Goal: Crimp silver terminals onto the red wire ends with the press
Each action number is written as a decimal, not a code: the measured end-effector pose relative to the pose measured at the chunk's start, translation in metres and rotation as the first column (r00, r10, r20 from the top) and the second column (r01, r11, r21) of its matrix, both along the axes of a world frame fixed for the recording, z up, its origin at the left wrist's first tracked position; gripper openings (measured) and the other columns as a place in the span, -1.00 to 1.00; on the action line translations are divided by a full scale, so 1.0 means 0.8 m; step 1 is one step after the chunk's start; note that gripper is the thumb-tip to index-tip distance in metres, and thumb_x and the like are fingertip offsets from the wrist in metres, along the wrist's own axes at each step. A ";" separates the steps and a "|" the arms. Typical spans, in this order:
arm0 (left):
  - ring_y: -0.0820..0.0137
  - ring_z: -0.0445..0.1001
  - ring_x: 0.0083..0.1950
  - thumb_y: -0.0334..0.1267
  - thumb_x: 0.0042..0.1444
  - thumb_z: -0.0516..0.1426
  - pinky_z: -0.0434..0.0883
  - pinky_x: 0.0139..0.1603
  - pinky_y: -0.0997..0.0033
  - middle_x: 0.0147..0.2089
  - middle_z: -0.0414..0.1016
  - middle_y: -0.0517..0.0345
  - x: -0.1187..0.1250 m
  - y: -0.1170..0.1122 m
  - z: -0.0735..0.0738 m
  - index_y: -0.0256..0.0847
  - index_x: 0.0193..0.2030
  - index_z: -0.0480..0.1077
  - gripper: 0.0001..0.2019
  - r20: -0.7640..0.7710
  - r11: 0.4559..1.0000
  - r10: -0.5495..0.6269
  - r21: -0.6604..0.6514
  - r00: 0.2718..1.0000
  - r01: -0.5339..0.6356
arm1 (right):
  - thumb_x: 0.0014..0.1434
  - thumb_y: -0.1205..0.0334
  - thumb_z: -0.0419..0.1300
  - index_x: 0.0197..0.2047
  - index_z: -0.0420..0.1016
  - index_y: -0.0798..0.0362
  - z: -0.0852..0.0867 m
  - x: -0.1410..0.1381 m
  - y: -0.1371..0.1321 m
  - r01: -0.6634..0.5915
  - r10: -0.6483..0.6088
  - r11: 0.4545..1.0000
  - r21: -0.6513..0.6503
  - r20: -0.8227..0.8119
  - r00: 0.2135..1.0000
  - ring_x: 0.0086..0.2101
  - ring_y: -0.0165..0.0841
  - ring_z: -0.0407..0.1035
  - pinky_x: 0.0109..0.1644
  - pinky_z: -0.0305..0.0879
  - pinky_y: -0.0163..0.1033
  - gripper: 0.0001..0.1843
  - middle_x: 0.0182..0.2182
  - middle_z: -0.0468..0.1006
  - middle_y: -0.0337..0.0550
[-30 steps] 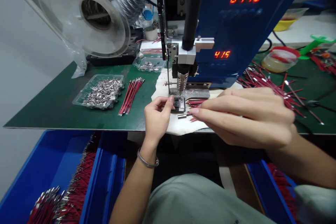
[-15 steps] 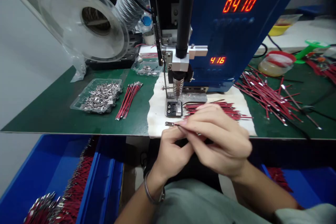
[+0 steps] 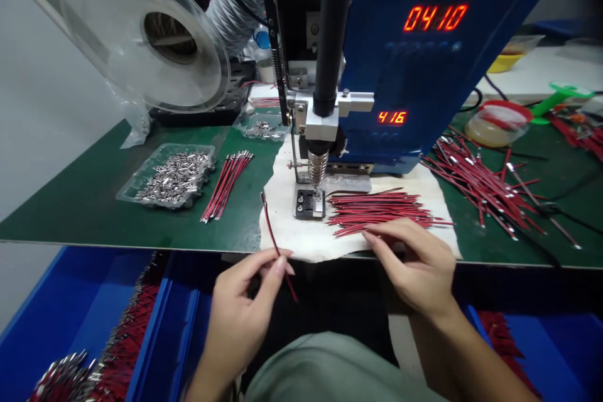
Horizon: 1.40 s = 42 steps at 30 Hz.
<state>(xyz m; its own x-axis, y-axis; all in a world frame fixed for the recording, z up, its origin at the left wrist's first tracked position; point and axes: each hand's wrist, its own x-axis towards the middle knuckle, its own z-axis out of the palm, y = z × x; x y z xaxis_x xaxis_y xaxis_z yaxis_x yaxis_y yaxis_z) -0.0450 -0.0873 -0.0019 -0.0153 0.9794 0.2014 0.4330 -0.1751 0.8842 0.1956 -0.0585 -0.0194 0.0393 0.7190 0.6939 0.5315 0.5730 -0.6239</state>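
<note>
My left hand is closed at the front edge of the table, thumb and fingers pinching a thin red-and-black wire. That wire points up and to the left, with a small metal terminal at its top end; its other end hangs below my fingers. On the right, my right hand pinches at the near edge of a bundle of red-and-black wires, thumb and forefinger closed at one wire there. The bundle lies on a white cloth beside a small black fixture under the machine's spring-wrapped tip.
The blue machine stands over the green table. To the left are a tray of metal terminals and a row of wires with terminals. More wires lie right. Blue bins sit below.
My hands have moved apart. The left went left with the terminal-ended wire; the right moved away and its fingertips are now at the wire bundle. The camera view has shifted slightly.
</note>
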 end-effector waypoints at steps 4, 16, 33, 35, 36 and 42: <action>0.36 0.52 -0.29 -0.19 0.24 0.12 0.36 -0.20 0.42 -0.27 0.61 0.15 -0.028 0.034 0.012 -0.13 -0.19 0.56 -0.82 -0.256 0.978 0.158 0.173 0.954 -0.115 | 0.05 0.38 0.37 -0.20 0.56 0.05 -0.009 0.005 0.001 -0.221 0.185 0.964 0.145 0.227 0.956 -0.53 -0.40 0.45 -0.50 0.38 -0.29 -0.79 -0.49 0.59 -0.22; 0.08 0.48 -0.46 -0.14 0.25 -0.09 0.14 -0.23 0.13 -0.54 0.49 -0.10 -0.059 0.145 0.051 -0.20 -0.50 0.43 -0.60 -0.955 0.957 0.233 0.259 0.186 0.130 | 0.17 0.39 0.25 -0.04 0.54 0.09 -0.014 -0.001 0.002 -0.331 0.272 0.943 0.045 0.469 0.840 -0.33 -0.32 0.58 -0.30 0.53 -0.22 -0.74 -0.24 0.68 -0.14; 0.09 0.51 -0.43 -0.11 0.25 -0.14 0.11 -0.23 0.11 -0.50 0.55 -0.12 -0.081 0.171 0.045 -0.22 -0.57 0.45 -0.49 -0.990 0.983 0.117 0.127 0.084 0.130 | 0.08 0.55 0.27 0.01 0.51 0.05 -0.023 -0.005 0.001 -0.330 0.319 0.944 0.002 0.251 0.914 -0.29 -0.36 0.57 -0.24 0.49 -0.24 -0.57 -0.21 0.67 -0.18; 0.08 0.50 -0.44 -0.11 0.27 -0.16 0.12 -0.23 0.09 -0.50 0.55 -0.13 -0.082 0.171 0.048 -0.24 -0.53 0.48 -0.47 -0.994 0.987 0.091 0.099 0.065 0.125 | 0.09 0.55 0.27 0.03 0.49 0.04 -0.023 -0.006 0.001 -0.330 0.322 0.944 -0.009 0.242 0.915 -0.29 -0.38 0.56 -0.24 0.48 -0.25 -0.56 -0.20 0.67 -0.19; 0.08 0.49 -0.44 -0.10 0.28 -0.16 0.13 -0.22 0.08 -0.50 0.54 -0.12 -0.083 0.170 0.049 -0.24 -0.51 0.49 -0.48 -0.994 0.987 0.095 0.102 0.062 0.121 | 0.09 0.55 0.28 0.04 0.49 0.04 -0.022 -0.006 0.001 -0.328 0.323 0.945 -0.019 0.237 0.916 -0.30 -0.39 0.55 -0.24 0.47 -0.25 -0.55 -0.21 0.67 -0.20; 0.11 0.51 -0.27 -0.02 0.29 -0.04 0.19 -0.26 0.14 -0.37 0.54 -0.03 -0.092 0.148 0.047 -0.19 -0.41 0.42 -0.61 -0.932 0.920 0.332 0.354 0.145 0.168 | 0.12 0.47 0.30 0.06 0.47 0.00 -0.017 -0.008 0.001 -0.294 0.308 0.950 -0.107 0.158 0.938 -0.34 -0.42 0.54 -0.19 0.45 -0.26 -0.56 -0.29 0.66 -0.26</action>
